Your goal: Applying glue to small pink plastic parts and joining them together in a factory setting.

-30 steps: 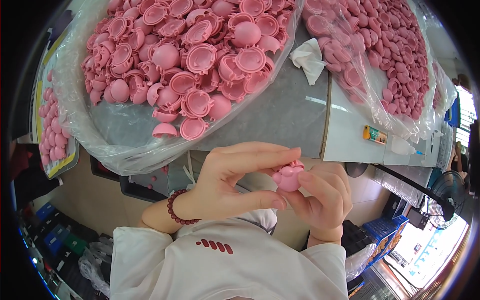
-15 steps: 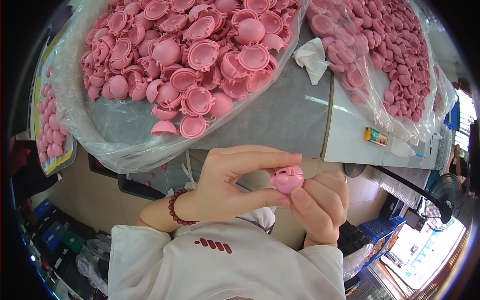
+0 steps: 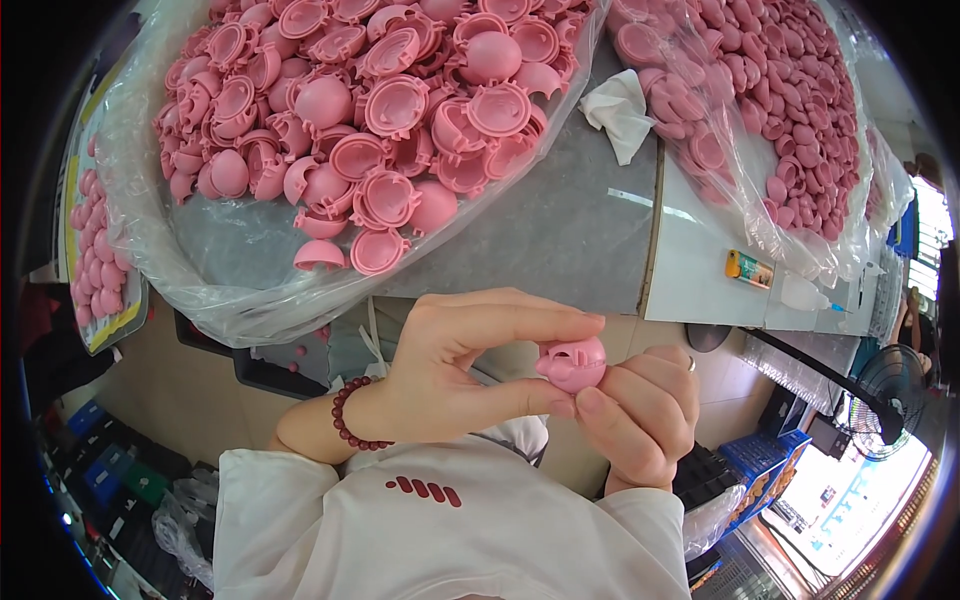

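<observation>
Left hand point(image 3: 465, 365) and right hand point(image 3: 645, 415) both are closed on one small pink ball point(image 3: 575, 366). The ball is on the person's side of the clear plastic bag point(image 3: 250, 322), toward the bag's right side, and apart from it. Of the left hand, the index finger lies along the upper side of the ball and the thumb comes from below. The right hand has its fingers curled, and it pinches the ball at the lower right with its thumb and the bent index finger. Small bumps and an opening can be seen on the ball.

Inside the bag is a big heap of pink half shells point(image 3: 325, 102), some with the hollow side up, others with the round side up. The bag rests on a grey tabletop point(image 3: 560, 240). Just to the right of the bag lies a crumpled white tissue point(image 3: 617, 115). Farther to the right of the bag is a second bag point(image 3: 815, 258), also with pink pieces point(image 3: 800, 130). To the left of the first bag, many pink balls point(image 3: 95, 255) lie close together on a tray point(image 3: 125, 337) with a yellow edge.
</observation>
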`<control>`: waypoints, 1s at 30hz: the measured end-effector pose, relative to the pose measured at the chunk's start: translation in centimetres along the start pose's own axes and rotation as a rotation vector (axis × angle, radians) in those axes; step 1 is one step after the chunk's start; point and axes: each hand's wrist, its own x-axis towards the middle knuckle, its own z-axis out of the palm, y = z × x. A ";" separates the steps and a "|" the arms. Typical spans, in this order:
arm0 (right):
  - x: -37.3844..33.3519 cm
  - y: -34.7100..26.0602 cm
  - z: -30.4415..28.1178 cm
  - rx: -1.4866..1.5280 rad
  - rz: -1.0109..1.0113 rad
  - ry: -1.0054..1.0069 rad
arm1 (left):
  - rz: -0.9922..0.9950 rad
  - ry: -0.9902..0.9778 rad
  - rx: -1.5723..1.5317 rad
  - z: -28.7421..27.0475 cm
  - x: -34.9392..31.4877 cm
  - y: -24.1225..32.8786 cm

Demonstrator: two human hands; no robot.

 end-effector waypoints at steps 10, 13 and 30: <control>-0.5 0.2 0.3 0.081 0.052 0.026 | 0.107 0.002 0.096 -0.3 0.1 -0.3; -0.7 0.9 -1.5 0.010 0.120 0.011 | 0.118 -0.006 0.064 -0.3 -0.1 -0.2; -6.7 15.3 -9.6 -0.412 0.868 0.654 | -0.256 -0.044 -0.854 0.3 0.0 0.2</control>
